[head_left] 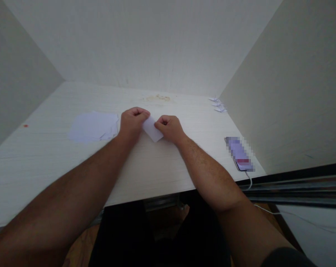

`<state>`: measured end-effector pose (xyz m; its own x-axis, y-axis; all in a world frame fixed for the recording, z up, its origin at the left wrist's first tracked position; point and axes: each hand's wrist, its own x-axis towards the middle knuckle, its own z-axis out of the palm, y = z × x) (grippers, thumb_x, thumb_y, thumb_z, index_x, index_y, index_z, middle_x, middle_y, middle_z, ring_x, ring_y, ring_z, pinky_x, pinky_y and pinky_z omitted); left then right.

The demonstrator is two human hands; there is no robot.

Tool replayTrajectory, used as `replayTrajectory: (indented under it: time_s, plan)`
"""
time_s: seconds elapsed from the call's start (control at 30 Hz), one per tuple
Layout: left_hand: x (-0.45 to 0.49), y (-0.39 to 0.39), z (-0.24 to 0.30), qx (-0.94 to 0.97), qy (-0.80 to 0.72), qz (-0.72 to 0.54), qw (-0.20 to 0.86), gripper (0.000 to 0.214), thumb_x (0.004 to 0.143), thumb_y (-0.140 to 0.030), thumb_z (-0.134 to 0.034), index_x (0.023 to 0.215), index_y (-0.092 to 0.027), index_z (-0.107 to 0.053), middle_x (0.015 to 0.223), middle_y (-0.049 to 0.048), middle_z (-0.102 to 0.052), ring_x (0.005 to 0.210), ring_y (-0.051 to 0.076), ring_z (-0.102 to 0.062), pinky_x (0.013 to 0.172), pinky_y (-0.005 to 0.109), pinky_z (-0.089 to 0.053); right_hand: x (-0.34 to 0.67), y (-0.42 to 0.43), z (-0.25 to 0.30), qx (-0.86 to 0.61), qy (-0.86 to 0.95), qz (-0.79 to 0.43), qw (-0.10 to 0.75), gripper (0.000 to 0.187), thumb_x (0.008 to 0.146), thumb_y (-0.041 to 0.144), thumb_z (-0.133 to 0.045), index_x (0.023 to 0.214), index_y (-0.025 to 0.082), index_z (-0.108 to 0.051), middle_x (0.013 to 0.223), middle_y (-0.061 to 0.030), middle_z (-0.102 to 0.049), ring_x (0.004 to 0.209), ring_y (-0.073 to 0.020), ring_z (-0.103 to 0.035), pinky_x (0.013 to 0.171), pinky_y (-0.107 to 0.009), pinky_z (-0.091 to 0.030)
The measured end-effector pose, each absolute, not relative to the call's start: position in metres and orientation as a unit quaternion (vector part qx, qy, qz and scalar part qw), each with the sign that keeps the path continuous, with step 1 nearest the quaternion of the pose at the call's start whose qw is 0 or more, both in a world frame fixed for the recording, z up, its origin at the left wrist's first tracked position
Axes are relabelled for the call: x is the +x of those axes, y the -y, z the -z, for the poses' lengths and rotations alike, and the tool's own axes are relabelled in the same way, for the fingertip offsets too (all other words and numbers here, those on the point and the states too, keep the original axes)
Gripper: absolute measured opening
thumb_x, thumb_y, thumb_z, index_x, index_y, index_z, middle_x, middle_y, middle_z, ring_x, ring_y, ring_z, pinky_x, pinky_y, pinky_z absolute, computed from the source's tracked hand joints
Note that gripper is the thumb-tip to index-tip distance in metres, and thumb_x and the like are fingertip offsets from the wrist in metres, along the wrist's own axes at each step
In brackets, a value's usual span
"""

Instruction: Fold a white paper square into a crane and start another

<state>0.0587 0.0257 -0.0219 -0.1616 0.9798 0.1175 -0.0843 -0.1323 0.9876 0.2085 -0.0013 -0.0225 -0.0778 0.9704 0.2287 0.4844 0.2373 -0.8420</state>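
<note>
A small white piece of paper (153,130) is held between both hands above the middle of the table. My left hand (133,120) is closed, pinching the paper's upper left part between thumb and fingers. On the paper's right edge my right hand (170,128) is also closed in a pinch. The paper's lower corner points toward me. Whether it is folded in layers, I cannot tell. To the left of my left hand lies a loose stack of white paper sheets (92,126).
Several small folded white paper pieces (218,105) lie at the back right by the wall. A phone (239,154) with a white cable (250,181) rests near the right edge. Brownish marks (162,98) show on the white table (154,170). Walls enclose its back and sides.
</note>
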Motion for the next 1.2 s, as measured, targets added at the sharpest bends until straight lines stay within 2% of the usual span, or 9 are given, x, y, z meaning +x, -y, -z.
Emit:
replayTrajectory:
  time_s: [0.2,0.3,0.37,0.43,0.5,0.67,0.83,1.03,1.2]
  plan:
    - [0.044,-0.045,0.022,0.327,-0.479,-0.664,0.472,0.007,0.067,-0.014,-0.067,0.066,-0.017,-0.061,0.063,-0.0013,-0.056,0.058,0.010,-0.048,0.053,0.022,-0.039,0.219,0.007,0.019,-0.541,0.623,-0.417,0.381,0.013,0.071,0.024,-0.063,0.060,0.018,-0.060,0.051,0.0023,-0.059,0.045,-0.0084,-0.048,0.046,-0.021,-0.036]
    - [0.040,-0.046,0.020,0.302,-0.453,-0.673,0.501,0.011,0.068,-0.018,-0.067,0.064,-0.018,-0.057,0.062,-0.0011,-0.054,0.059,0.011,-0.049,0.054,0.022,-0.041,0.226,0.006,0.018,-0.497,0.588,-0.458,0.444,0.015,0.070,0.029,-0.066,0.062,0.017,-0.060,0.054,0.0013,-0.061,0.047,-0.0081,-0.050,0.048,-0.021,-0.039]
    - [0.040,-0.043,0.019,0.316,-0.421,-0.649,0.550,0.011,0.065,-0.018,-0.070,0.064,-0.018,-0.059,0.063,0.0000,-0.056,0.059,0.011,-0.050,0.054,0.023,-0.042,0.228,0.004,0.018,-0.460,0.575,-0.465,0.491,0.018,0.070,0.033,-0.068,0.081,0.018,-0.068,0.069,0.0000,-0.069,0.054,-0.0087,-0.055,0.052,-0.022,-0.044]
    - [0.043,-0.037,0.018,0.346,-0.392,-0.603,0.603,0.012,0.062,-0.020,-0.073,0.064,-0.016,-0.062,0.062,0.0006,-0.056,0.057,0.012,-0.050,0.052,0.024,-0.041,0.229,0.003,0.019,-0.428,0.586,-0.475,0.498,0.033,0.068,0.031,-0.071,0.099,0.020,-0.070,0.088,-0.0017,-0.074,0.063,-0.0093,-0.060,0.056,-0.022,-0.047]
    - [0.046,-0.031,0.017,0.372,-0.378,-0.559,0.638,0.015,0.059,-0.022,-0.077,0.065,-0.015,-0.065,0.061,0.0019,-0.058,0.056,0.013,-0.052,0.052,0.026,-0.042,0.229,0.003,0.019,-0.404,0.604,-0.493,0.478,0.038,0.067,0.029,-0.072,0.105,0.023,-0.071,0.098,-0.0019,-0.074,0.068,-0.0095,-0.062,0.060,-0.023,-0.050]
    - [0.049,-0.022,0.017,0.428,-0.387,-0.499,0.647,0.025,0.052,-0.026,-0.085,0.066,-0.013,-0.068,0.063,0.0028,-0.063,0.056,0.013,-0.054,0.054,0.028,-0.042,0.227,0.008,0.020,-0.359,0.630,-0.555,0.408,0.023,0.067,0.024,-0.075,0.089,0.021,-0.075,0.079,0.0005,-0.071,0.067,-0.0104,-0.062,0.065,-0.026,-0.051]
    - [0.048,-0.026,0.021,0.453,-0.384,-0.506,0.625,0.029,0.051,-0.030,-0.086,0.067,-0.013,-0.070,0.065,0.0020,-0.064,0.059,0.012,-0.055,0.057,0.027,-0.041,0.228,0.009,0.015,-0.367,0.657,-0.538,0.380,0.017,0.069,0.030,-0.078,0.083,0.020,-0.076,0.067,0.0017,-0.067,0.061,-0.0098,-0.057,0.060,-0.025,-0.048]
    - [0.048,-0.031,0.029,0.481,-0.394,-0.511,0.594,0.027,0.056,-0.033,-0.084,0.070,-0.014,-0.070,0.066,0.0017,-0.066,0.059,0.012,-0.055,0.059,0.027,-0.042,0.227,0.007,0.013,-0.400,0.637,-0.523,0.400,0.022,0.070,0.040,-0.077,0.073,0.019,-0.070,0.066,0.0012,-0.066,0.059,-0.0098,-0.057,0.057,-0.024,-0.049]
    - [0.048,-0.028,0.027,0.503,-0.404,-0.507,0.571,0.022,0.060,-0.032,-0.081,0.072,-0.015,-0.073,0.066,0.0021,-0.066,0.058,0.012,-0.055,0.058,0.027,-0.042,0.225,0.005,0.016,-0.439,0.606,-0.491,0.446,0.022,0.069,0.039,-0.075,0.073,0.019,-0.068,0.070,0.0006,-0.067,0.061,-0.0101,-0.057,0.057,-0.024,-0.051]
